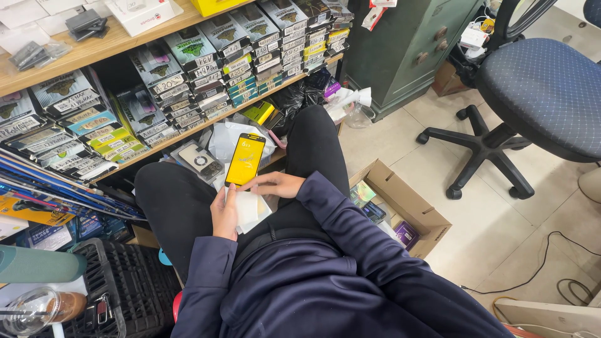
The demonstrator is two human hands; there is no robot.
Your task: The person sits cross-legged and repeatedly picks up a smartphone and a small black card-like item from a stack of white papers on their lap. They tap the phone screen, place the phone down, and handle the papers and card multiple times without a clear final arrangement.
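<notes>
held upright between both hands: one yellow card [245, 160] with a black border, phone-shaped, raised above the lap. left hand [224, 214] closed on white wrappers [249, 208] against the thigh, thumb up at the card's lower left corner. right hand [277, 184] fingers curled at the card's bottom edge, pinching it; both sleeves dark blue, trousers black.

far left, low: green cylinder [37, 263], lying on its side. below it, clear plastic cup [39, 309] with brown drink, lid on. beside these, black plastic crate [128, 285].

left, above: stack of flat blue packets [59, 188] fanned out, edges toward the knees. wooden shelf [109, 42] over them, carrying small white boxes [141, 14] and clear bags.

centre, behind the card: rows of slim boxed packs [213, 62], handwritten labels on their ends, standing tilted along the lower shelf. under that shelf, a white packet with a round ring print [199, 160], just beside the left knee, and black plastic bags [300, 94].

right of the legs: open cardboard box [407, 203] on the tiled floor, small coloured packets inside. behind it, dark green cabinet [407, 50] with round knobs.

far right: blue office chair [544, 94] on a black wheeled base, well apart from the hands. black cable [532, 269] trailing across the tiles.
</notes>
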